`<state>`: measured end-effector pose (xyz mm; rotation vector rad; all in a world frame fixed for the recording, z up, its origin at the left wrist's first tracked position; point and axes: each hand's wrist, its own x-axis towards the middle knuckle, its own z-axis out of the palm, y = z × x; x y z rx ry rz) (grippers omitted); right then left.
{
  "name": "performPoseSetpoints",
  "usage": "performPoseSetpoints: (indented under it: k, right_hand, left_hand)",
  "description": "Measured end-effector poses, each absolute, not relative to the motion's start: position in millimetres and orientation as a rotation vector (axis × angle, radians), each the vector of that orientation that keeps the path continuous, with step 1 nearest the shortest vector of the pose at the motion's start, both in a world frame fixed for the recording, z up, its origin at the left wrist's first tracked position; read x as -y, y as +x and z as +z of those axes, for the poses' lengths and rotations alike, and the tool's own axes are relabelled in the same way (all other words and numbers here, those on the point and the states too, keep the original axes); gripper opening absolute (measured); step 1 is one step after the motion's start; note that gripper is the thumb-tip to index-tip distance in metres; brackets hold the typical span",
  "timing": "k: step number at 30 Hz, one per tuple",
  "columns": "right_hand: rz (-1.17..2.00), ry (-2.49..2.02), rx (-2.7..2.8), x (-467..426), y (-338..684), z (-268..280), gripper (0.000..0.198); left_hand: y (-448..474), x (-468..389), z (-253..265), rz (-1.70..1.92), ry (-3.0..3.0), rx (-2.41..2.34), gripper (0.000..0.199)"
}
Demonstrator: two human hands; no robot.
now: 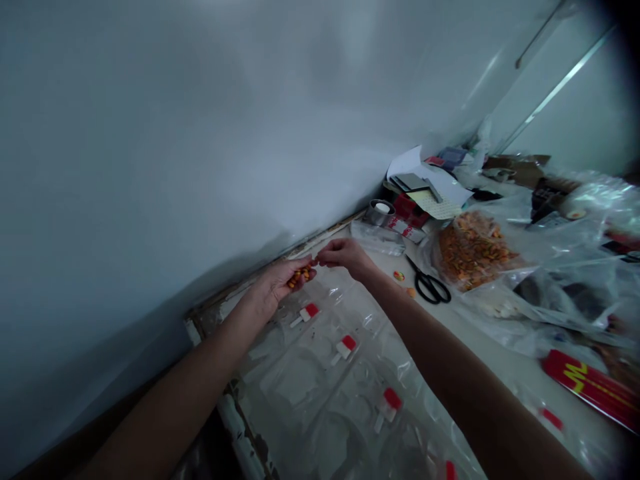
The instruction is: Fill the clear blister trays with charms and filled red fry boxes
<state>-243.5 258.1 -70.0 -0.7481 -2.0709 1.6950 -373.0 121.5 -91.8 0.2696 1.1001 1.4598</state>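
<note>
Cupped in my left hand is a small heap of orange pieces, their kind too small to name. My right hand is beside it, thumb and fingers pinched together close to the left fingertips; whatever it pinches is too small to make out. Below both hands lies clear plastic packaging with rounded hollows. Small red-and-white pieces shaped like ice lollies sit in a row on it, among them one just under my left hand and another nearer to me.
Black-handled scissors lie right of my hands, near two small orange pieces. Beyond them stands a clear bag of orange pieces. A tape roll, papers and plastic bags crowd the back right. A red packet lies at right. The wall borders the table's left.
</note>
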Motion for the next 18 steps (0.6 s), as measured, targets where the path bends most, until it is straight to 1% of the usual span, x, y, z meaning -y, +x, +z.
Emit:
performPoseSetpoints:
  k: [2, 4, 6, 8, 10, 11, 14, 18]
  right_hand:
    - [1.567, -0.887, 2.069, -267.3, -261.6, -73.1, 0.014]
    - [1.375, -0.983, 2.084, -277.2, -280.1, -75.7, 0.013]
    - [1.061, -1.044, 2.193, -285.5, -296.2, -77.9, 0.013]
    - [0.659, -1.032, 2.413, -289.8, -308.1, -80.8, 0.016]
    - [0.344, -0.962, 2.601, -289.0, -315.6, -84.9, 0.019]
    - [0.295, -0.922, 2.656, -287.2, -317.8, -87.1, 0.02]
    - [0.303, -0.858, 2.728, -280.9, -319.9, -91.6, 0.023]
    - [0.349, -0.916, 2.734, -283.4, -319.9, -87.6, 0.023]
  left_hand:
    - [-382.7, -114.6, -85.1, 1.504, 0.23, -1.12, 0.008]
    - [-397.2, -100.6, -76.3, 1.569, 0.183, -1.138, 0.009]
    - [-413.7, -80.8, -68.5, 1.622, 0.139, -1.137, 0.015]
    - [-427.9, -58.0, -64.6, 1.662, 0.099, -1.139, 0.023]
    - [-436.0, -36.3, -65.9, 1.684, 0.094, -1.156, 0.024]
    - [-437.4, -27.1, -68.1, 1.693, 0.104, -1.167, 0.024]
    - [-433.0, -9.2, -76.1, 1.705, 0.165, -1.205, 0.022]
    - [-423.6, -4.8, -80.9, 1.709, 0.182, -1.224, 0.01]
